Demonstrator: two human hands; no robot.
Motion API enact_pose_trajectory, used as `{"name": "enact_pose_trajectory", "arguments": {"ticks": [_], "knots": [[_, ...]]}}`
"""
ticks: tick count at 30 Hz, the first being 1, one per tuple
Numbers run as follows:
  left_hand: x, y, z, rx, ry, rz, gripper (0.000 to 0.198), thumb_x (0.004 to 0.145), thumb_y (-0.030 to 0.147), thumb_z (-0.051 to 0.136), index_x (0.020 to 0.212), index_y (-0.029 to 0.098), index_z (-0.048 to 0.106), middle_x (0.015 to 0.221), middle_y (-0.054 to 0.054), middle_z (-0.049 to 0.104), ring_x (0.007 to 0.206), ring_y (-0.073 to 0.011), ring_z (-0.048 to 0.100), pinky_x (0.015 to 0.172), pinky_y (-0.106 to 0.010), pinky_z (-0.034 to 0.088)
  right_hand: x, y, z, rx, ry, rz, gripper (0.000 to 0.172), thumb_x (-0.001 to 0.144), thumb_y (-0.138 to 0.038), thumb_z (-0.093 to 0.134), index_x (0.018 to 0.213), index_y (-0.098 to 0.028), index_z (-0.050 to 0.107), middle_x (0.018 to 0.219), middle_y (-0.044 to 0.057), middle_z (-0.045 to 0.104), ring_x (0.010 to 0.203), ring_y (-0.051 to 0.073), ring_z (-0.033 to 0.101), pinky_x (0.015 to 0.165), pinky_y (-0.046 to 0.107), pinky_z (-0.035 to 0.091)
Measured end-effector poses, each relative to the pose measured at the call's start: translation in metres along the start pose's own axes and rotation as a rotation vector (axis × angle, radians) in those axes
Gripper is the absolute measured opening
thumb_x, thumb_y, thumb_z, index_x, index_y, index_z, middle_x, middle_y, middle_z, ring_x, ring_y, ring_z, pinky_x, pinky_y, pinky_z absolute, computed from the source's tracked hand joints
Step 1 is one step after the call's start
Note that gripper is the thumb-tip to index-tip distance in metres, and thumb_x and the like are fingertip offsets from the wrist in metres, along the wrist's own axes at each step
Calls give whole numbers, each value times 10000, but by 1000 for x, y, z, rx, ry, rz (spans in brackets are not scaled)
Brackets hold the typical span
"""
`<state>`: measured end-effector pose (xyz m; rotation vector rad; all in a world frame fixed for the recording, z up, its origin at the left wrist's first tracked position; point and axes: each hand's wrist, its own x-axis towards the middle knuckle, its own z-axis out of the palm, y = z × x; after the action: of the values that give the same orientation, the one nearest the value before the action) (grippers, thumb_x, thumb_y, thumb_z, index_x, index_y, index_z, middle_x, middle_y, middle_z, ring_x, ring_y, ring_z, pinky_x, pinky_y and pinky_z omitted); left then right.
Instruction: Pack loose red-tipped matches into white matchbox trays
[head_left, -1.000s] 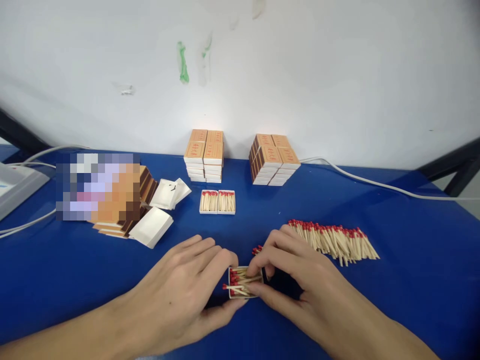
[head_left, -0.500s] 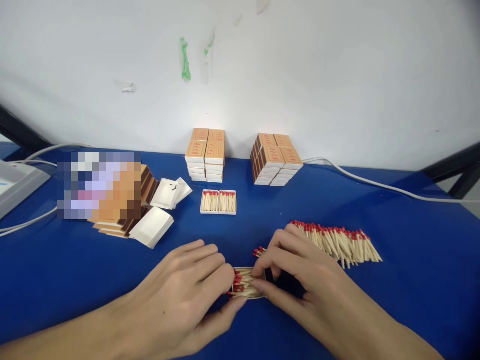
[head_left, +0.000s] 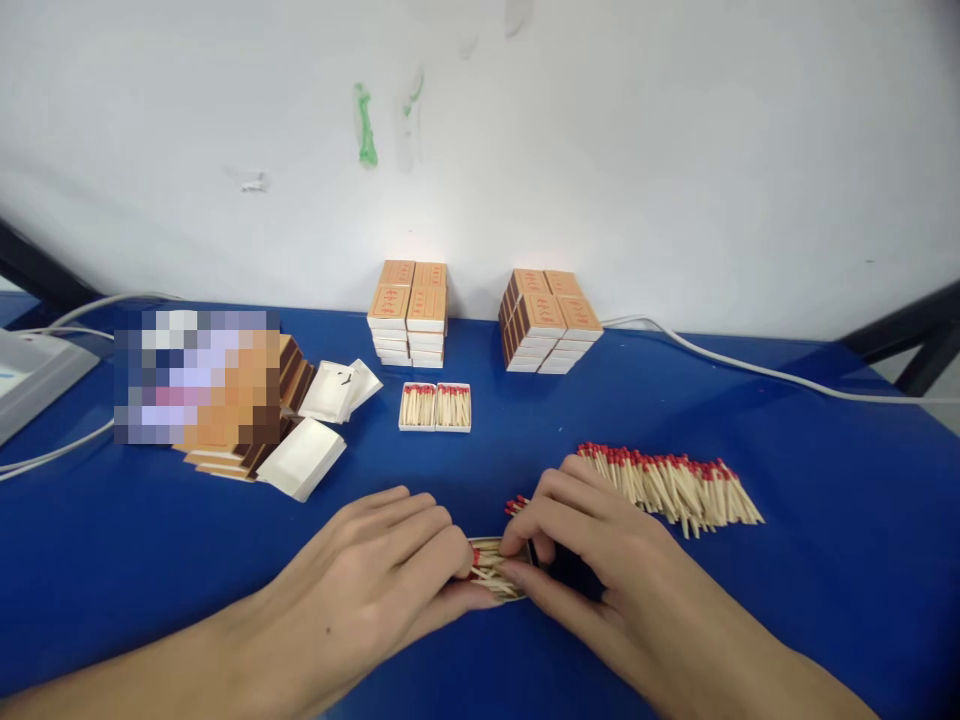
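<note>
Between my hands, low in the middle, is a small white matchbox tray (head_left: 480, 541) with red-headed matches (head_left: 489, 572) lying in it. My left hand (head_left: 375, 580) grips its left end, the thumb along the near side and the index finger curled over the match heads. At the right end, my right hand (head_left: 592, 550) has thumb and index finger closed on the wooden ends of the matches. Part of the tray is hidden by the fingers. Just behind my right fingers a few match heads (head_left: 516, 505) show. A long heap of loose matches (head_left: 671, 488) lies to the right.
Beyond my hands stand two match-filled trays (head_left: 435, 429) side by side. Closed matchboxes form a left stack (head_left: 407, 318) and a right stack (head_left: 551, 322) near the wall. White trays (head_left: 304, 457) and brown-orange sleeves (head_left: 296, 375) lie left. A white cable (head_left: 720, 358) crosses at right.
My left thumb and index finger have closed in further over the match heads, covering more of them. My right hand stays at the tray's right end. The view has shifted slightly.
</note>
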<state>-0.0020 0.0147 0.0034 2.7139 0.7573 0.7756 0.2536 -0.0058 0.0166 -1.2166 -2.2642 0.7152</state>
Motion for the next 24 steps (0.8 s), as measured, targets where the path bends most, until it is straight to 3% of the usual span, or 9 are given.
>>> {"name": "enact_pose_trajectory", "arguments": {"ticks": [8,15,20,24], "knots": [[-4,-1,2,-2,78,34,145,1164,274,651,1046,190,653,801,51,644,683,-124,582,716,-318,497,0,-5,-2,5,-36,32,157,1075,-133,731,973,-249,709,971,-3,707,925,177,682,827,336,562],[-9,2,1,7,69,-42,291,1092,402,729,1255,169,667,999,-31,739,864,-200,724,869,-392,608,1,-8,-7,38,-56,63,158,1063,-139,744,990,-260,673,971,-21,691,903,169,670,1032,415,553],[-6,2,-1,-15,15,-50,237,1036,279,782,1233,186,690,976,-15,708,777,-183,662,719,-365,603,0,-4,-6,42,-61,56,173,1040,-152,782,1004,-269,660,974,-17,686,919,182,669,990,399,564],[-4,0,-1,-49,-10,-35,247,1057,261,754,1280,183,683,1006,-20,712,810,-184,664,734,-358,607,1,0,-4,-13,-31,1,206,1035,-83,752,976,-257,658,926,-28,672,863,171,657,1026,407,551]]}}
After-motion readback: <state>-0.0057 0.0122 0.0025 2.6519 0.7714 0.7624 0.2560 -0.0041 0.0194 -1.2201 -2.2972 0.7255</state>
